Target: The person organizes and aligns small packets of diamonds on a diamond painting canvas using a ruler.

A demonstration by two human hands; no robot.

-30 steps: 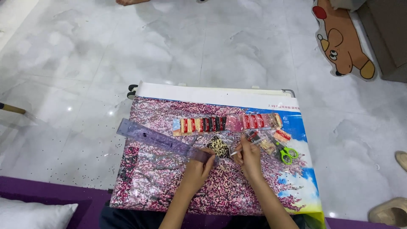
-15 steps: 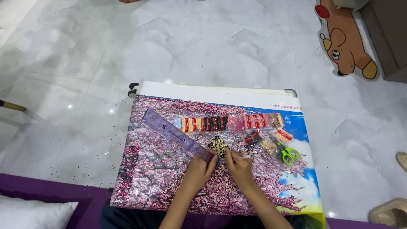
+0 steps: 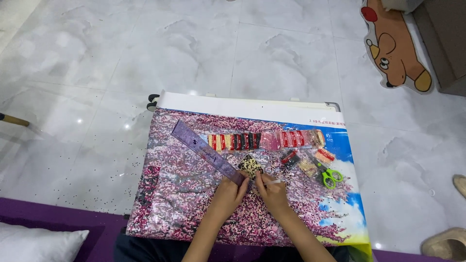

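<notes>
At the near edge of the pink mosaic canvas (image 3: 184,194), the left hand (image 3: 232,192) pinches the near end of a translucent purple ruler (image 3: 206,151), which slants away up-left from that grip and lies flat on the canvas. Just right of it, almost touching, the right hand (image 3: 272,190) is closed on a thin white pen-like tool (image 3: 274,182); its tip is too small to make out. Directly beyond both grips sits a small tray of beads (image 3: 251,165), partly hidden by the fingers. Farther out runs a row of small bead packets (image 3: 264,140), and off to the right lie green-handled scissors (image 3: 329,175). Both forearms are cut off by the lower frame edge.
</notes>
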